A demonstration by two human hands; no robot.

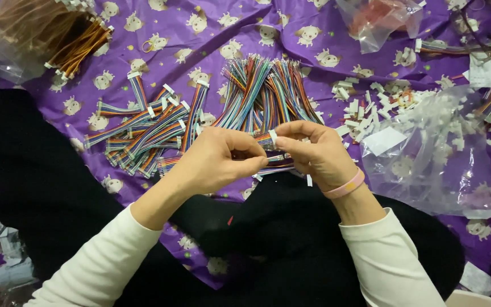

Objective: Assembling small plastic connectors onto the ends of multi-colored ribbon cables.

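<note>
We see our two hands meeting at the centre of the view. Our left hand (214,162) and our right hand (316,153) both pinch one short rainbow ribbon cable (263,140) between thumbs and fingertips, its white plug (273,136) showing at the right thumb. Most of that cable is hidden behind our fingers. A pink wristband (345,185) circles the right wrist.

Just beyond the hands, at twelve o'clock, lies a fanned bundle of loose cables (265,91), too many to count. At ten o'clock a pile of finished cables (143,133) with white ends overlaps itself, also uncountable. At two o'clock small white connector housings (365,111) are scattered, and at three o'clock a clear plastic bag (427,153) blurs its contents. Two more bags sit at the top edge, both cut off: one of orange wires (41,37) at eleven o'clock, one with red contents (379,17) at one o'clock. Everything rests on a purple patterned cloth (291,42).
</note>
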